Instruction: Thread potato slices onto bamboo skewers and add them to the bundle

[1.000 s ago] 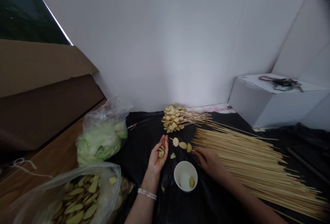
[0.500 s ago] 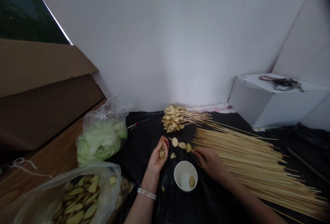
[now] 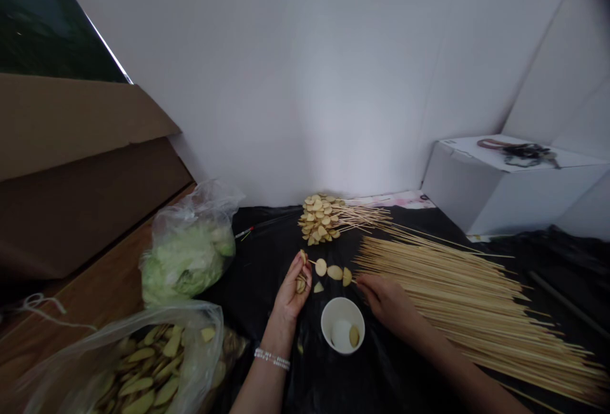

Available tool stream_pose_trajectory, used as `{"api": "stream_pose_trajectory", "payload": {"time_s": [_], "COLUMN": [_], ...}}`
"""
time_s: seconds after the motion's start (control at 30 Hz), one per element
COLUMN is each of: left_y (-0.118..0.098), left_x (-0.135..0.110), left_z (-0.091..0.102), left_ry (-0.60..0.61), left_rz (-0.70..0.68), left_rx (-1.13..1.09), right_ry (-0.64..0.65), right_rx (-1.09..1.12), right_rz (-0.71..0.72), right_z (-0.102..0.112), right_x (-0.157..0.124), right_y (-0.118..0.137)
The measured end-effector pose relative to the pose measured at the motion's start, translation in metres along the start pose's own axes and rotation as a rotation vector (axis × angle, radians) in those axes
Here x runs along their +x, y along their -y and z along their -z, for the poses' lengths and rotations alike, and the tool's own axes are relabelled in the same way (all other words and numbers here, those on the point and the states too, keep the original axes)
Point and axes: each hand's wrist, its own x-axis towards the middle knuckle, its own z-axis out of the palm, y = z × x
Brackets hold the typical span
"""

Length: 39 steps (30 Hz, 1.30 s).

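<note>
surface: a black sheet point(image 3: 260, 261) is covering the work area, creased and dull; brown wood point(image 3: 112, 274) is showing along its left side.

room: a plain white wall point(image 3: 305, 77) is rising behind, brightest at the middle; a cardboard box point(image 3: 86, 109) is standing at far left, and a white box point(image 3: 469, 188) is standing at right, with keys point(image 3: 528, 153) lying on top.

left hand point(image 3: 293, 284) (a beaded bracelet point(image 3: 271, 359) is circling the wrist): cradling several slices point(image 3: 300, 285) in the palm and pinching one more at the fingertips, by the skewer's tip; whether the tip is piercing it, one cannot tell.

right hand point(image 3: 384, 300): pinching the near end of the skewer point(image 3: 334, 272), which is carrying three slices between the two hands, above the sheet.

also on the sheet: a white cup point(image 3: 336, 315) is holding a slice; loaded skewers point(image 3: 321, 218) are lying near the wall; bare sticks point(image 3: 462, 306) are spreading at right.

at left: a bag of slices point(image 3: 207, 322) is gaping; a bag of greens point(image 3: 190, 261) is sitting behind it.
</note>
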Motion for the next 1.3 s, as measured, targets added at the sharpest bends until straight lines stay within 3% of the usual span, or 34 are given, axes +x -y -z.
{"api": "stream_pose_trajectory", "payload": {"time_s": [1.3], "left_y": [0.012], "left_x": [0.003], "left_z": [0.001], "left_ry": [-0.096], "left_rz": [-0.275], "left_rx": [0.293], "right_ry": [0.036], "right_rx": [-0.009], "right_rz": [-0.043], "right_z": [-0.011], "right_x": [-0.001], "right_y": [-0.003]}}
